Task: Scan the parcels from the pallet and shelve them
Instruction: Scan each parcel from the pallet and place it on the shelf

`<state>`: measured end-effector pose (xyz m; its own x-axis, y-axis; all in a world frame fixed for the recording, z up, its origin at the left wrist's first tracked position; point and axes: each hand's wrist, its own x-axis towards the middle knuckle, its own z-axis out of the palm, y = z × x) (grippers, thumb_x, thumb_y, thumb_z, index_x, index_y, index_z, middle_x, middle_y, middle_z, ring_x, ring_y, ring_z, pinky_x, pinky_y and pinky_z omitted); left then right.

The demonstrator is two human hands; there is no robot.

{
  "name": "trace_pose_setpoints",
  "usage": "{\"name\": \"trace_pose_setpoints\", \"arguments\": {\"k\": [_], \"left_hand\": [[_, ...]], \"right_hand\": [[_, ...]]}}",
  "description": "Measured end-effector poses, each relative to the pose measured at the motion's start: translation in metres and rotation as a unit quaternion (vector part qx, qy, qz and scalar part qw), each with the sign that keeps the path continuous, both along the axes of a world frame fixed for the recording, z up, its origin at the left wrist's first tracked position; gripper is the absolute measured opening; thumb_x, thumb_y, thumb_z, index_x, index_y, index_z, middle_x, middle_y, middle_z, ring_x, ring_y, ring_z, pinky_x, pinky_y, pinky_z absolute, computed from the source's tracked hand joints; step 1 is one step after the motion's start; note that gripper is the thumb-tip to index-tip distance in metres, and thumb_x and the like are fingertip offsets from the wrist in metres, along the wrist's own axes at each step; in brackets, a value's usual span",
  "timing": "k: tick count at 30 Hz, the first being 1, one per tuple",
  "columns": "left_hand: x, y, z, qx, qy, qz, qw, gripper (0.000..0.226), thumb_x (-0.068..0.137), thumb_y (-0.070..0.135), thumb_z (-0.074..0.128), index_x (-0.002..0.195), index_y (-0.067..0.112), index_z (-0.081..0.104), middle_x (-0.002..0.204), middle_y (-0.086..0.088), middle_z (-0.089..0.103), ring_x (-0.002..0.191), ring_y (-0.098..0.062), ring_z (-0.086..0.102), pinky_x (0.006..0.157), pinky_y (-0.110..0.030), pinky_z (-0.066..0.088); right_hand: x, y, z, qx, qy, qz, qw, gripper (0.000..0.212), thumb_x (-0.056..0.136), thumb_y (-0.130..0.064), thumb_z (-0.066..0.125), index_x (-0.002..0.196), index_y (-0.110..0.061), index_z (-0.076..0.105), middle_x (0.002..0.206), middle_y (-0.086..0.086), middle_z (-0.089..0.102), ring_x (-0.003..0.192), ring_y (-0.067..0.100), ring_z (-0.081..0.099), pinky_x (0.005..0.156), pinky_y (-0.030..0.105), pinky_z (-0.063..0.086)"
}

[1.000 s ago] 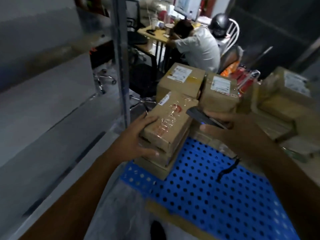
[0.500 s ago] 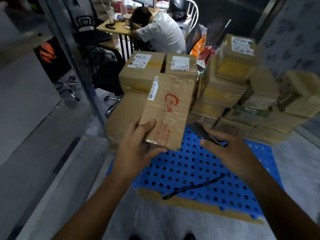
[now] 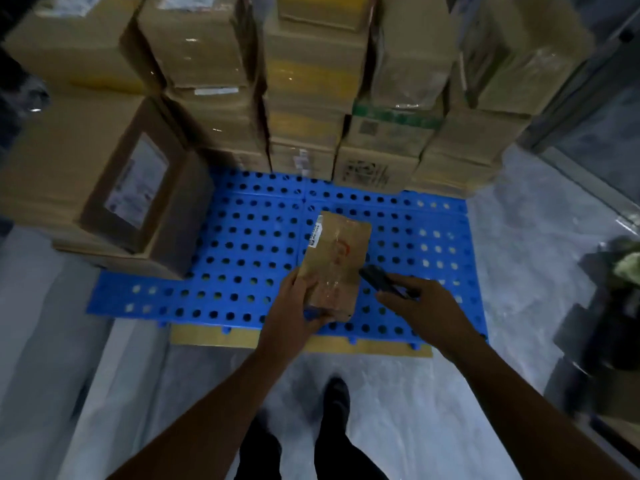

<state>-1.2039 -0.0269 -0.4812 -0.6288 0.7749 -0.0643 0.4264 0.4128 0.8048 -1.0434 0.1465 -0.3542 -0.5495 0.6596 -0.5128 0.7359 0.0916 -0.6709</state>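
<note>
The left hand (image 3: 294, 313), at lower centre of the frame, is gripping the near end of a flat brown parcel (image 3: 334, 265): the thumb is lying along the parcel's left edge and the fingers (image 3: 320, 319) are curling under its near end. The parcel is being held above the blue perforated pallet (image 3: 242, 237), long side running away from the person, far end tilting up slightly. A white barcode strip (image 3: 317, 233) is showing on its far left edge, and a red mark (image 3: 343, 251) is showing on its top face under clear tape. The right hand (image 3: 422, 310), just right of the parcel, is holding a dark scanner (image 3: 379, 280), with its fingers (image 3: 393, 299) curling round the body. The scanner's front end is pointing at the parcel's right edge; whether it is touching cannot be told. Taped cardboard boxes (image 3: 311, 98) are standing in stacks along the pallet's far edge, across the top of the frame. A large box (image 3: 114, 188) with a pale label is sitting on the pallet's left side. A cardboard sheet (image 3: 214, 337) is protruding from under the pallet's near edge. The person's dark shoes (image 3: 334, 407) are standing on the grey floor (image 3: 415, 393) at bottom centre.
</note>
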Motion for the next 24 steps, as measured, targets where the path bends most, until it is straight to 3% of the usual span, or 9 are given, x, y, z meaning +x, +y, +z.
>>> {"name": "trace_pose_setpoints", "arguments": {"k": [2,4,8,10,13,15,17,22,24], "left_hand": [[0.016,0.006,-0.007,-0.017,-0.004,0.015,1.000,0.090,0.074,0.048,0.087,0.148,0.029,0.040,0.161,0.001,0.029,0.146,-0.018,0.035,0.111,-0.045,0.046],[0.029,0.011,-0.004,-0.022,-0.026,0.064,0.997,0.099,0.068,0.065,0.083,0.149,0.037,0.034,0.166,0.009,0.017,0.151,-0.011,0.024,0.115,-0.039,0.039],[0.057,0.028,0.012,-0.003,-0.095,0.233,0.968,0.120,0.057,0.089,0.071,0.153,0.041,0.019,0.163,0.006,0.024,0.151,-0.017,0.026,0.116,-0.054,0.040],[0.068,0.038,0.016,-0.036,-0.055,0.237,0.969,0.128,0.053,0.093,0.069,0.156,0.040,0.014,0.167,0.001,0.014,0.154,-0.024,0.019,0.118,-0.058,0.034],[0.077,0.047,0.012,-0.113,0.118,0.166,0.973,0.127,0.058,0.102,0.052,0.160,0.036,0.015,0.171,-0.006,-0.001,0.156,-0.035,0.004,0.119,-0.055,0.016],[0.080,0.050,0.010,-0.149,0.184,0.116,0.965,0.113,0.066,0.098,0.051,0.159,0.041,0.020,0.170,-0.011,0.004,0.154,-0.041,0.005,0.118,-0.057,0.018],[0.079,0.052,0.009,-0.144,0.197,0.112,0.963,0.099,0.072,0.083,0.061,0.155,0.039,0.030,0.167,-0.014,0.016,0.149,-0.044,0.018,0.114,-0.062,0.033],[0.061,0.046,0.015,-0.067,0.062,0.184,0.979,0.086,0.079,0.069,0.062,0.153,0.036,0.032,0.156,0.000,0.036,0.140,-0.026,0.038,0.108,-0.059,0.044],[0.055,0.039,0.019,-0.022,0.065,0.191,0.979,0.081,0.086,0.066,0.059,0.155,0.032,0.034,0.157,0.004,0.034,0.142,-0.022,0.038,0.108,-0.059,0.044]], "right_hand": [[0.008,0.010,-0.011,-0.002,-0.001,0.003,1.000,0.053,0.089,-0.038,0.073,0.139,-0.029,0.058,0.089,0.006,0.072,0.055,0.016,0.064,0.042,0.025,0.044],[0.014,0.018,-0.019,-0.004,-0.001,0.011,1.000,0.055,0.089,-0.038,0.073,0.140,-0.028,0.057,0.078,-0.004,0.069,0.042,0.007,0.055,0.040,0.020,0.042],[0.022,0.033,-0.026,0.005,-0.019,0.034,0.999,0.057,0.087,-0.045,0.073,0.140,-0.032,0.057,0.086,-0.007,0.069,0.052,0.015,0.057,0.047,0.025,0.044],[0.025,0.035,-0.028,0.011,-0.018,0.040,0.999,0.056,0.086,-0.047,0.073,0.138,-0.032,0.059,0.084,-0.007,0.069,0.052,0.013,0.058,0.047,0.023,0.044],[0.029,0.039,-0.032,0.022,-0.012,0.050,0.998,0.055,0.086,-0.050,0.072,0.137,-0.033,0.060,0.078,-0.006,0.069,0.056,0.014,0.063,0.048,0.025,0.046],[0.032,0.044,-0.036,0.023,-0.010,0.050,0.998,0.056,0.085,-0.051,0.072,0.137,-0.034,0.060,0.078,0.000,0.071,0.059,0.019,0.065,0.049,0.028,0.048],[0.035,0.048,-0.039,0.014,-0.008,0.040,0.999,0.058,0.085,-0.051,0.073,0.138,-0.036,0.059,0.083,0.002,0.073,0.065,0.024,0.069,0.053,0.033,0.053],[0.040,0.054,-0.041,0.014,0.017,0.043,0.999,0.057,0.084,-0.051,0.073,0.137,-0.036,0.059,0.075,0.000,0.073,0.051,0.018,0.063,0.043,0.023,0.045],[0.039,0.054,-0.040,0.008,0.035,0.033,0.999,0.055,0.084,-0.049,0.074,0.136,-0.035,0.060,0.072,-0.003,0.072,0.045,0.013,0.059,0.042,0.021,0.043]]}}
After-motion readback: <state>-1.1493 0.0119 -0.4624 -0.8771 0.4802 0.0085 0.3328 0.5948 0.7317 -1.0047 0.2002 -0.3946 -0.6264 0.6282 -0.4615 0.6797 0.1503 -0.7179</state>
